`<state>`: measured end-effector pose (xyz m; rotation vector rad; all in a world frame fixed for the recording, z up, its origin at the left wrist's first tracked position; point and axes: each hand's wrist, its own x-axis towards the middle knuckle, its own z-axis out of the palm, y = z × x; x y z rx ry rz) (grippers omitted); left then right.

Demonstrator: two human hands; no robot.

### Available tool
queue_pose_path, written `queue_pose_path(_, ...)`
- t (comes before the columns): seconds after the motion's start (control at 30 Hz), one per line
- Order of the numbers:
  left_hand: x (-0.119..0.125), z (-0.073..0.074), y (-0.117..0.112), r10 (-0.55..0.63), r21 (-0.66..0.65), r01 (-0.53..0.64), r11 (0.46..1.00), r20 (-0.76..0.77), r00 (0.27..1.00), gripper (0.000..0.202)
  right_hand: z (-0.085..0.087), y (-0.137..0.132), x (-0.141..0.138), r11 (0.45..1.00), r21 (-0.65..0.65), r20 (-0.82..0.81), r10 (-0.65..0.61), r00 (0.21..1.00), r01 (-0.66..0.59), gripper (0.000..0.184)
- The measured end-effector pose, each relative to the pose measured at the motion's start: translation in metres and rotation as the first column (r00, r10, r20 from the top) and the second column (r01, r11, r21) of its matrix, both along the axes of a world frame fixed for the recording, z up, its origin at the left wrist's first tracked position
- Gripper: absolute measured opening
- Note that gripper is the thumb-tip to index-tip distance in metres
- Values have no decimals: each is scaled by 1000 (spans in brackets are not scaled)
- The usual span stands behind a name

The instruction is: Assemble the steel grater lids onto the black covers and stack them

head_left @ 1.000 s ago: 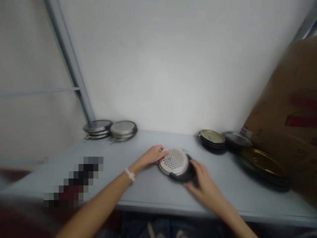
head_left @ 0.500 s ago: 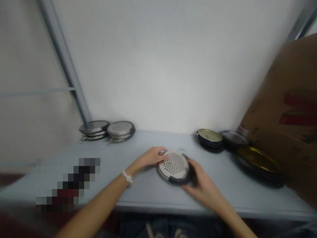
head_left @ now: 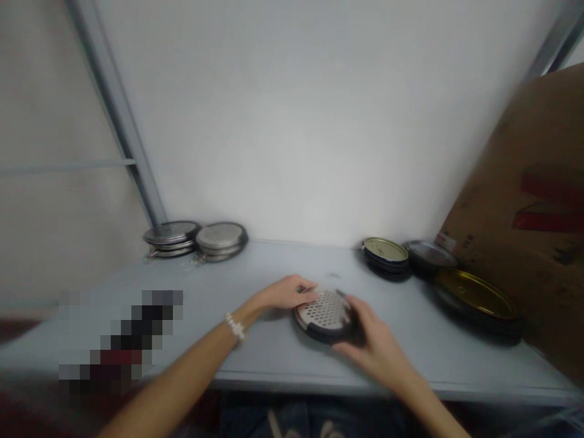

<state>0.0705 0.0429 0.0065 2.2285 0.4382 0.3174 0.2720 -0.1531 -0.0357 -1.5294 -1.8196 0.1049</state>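
Observation:
A round perforated metal disc [head_left: 325,311] is held in both hands, low over the front middle of the table. Rows of small holes cover its pale face, and a black band runs along its near and right edge. My left hand [head_left: 292,292] grips the far left edge, thumb on the face and fingers around the rim. At the right, my right hand [head_left: 371,331] wraps the black edge, its thumb at the near side and its fingers at the far side. The right fingertips are partly hidden, and whether the disc touches the table I cannot tell.
Two stacks of round silver pieces, a left stack [head_left: 172,237] and a right stack [head_left: 221,240], stand at the back left. Toward the right are gold-topped round pieces [head_left: 387,250], a dark bowl-like piece [head_left: 431,255] and a larger gold one [head_left: 479,295], beside a cardboard box [head_left: 524,213].
The disc has turned clockwise between my hands, so its black band now reaches further along the near left edge. My left hand has shifted slightly right; my right hand keeps its hold.

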Motion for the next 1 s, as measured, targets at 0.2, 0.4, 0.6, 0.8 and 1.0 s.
queue_pose_path(0.2, 1, -3, 0, 63, -155, -90, 984, -169, 984, 64, 24, 22, 5, 967, 151, -67, -199, 978, 207, 47)
queue_pose_path(0.4, -4, 2, 18, 361, -85, -356, 931, 43, 932, 69, 58, 97, 19, 986, -41, -85, -162, 983, 159, 43)
queue_pose_path(0.6, -5, -3, 35, 511, 99, -523, 846, 125, 850, 54, 26, 152, 18, 957, -290, -191, -35, 981, -22, 31)
queue_pose_path(0.8, -14, -7, 44, 701, 264, -665, 699, -71, 709, 41, 16, 160, 35, 964, -200, -31, -186, 982, 176, 28)
queue_pose_path(1.0, -19, 4, 40, 794, 428, -686, 589, -146, 590, 44, 5, 155, 68, 924, -234, 152, -272, 950, 302, 30)
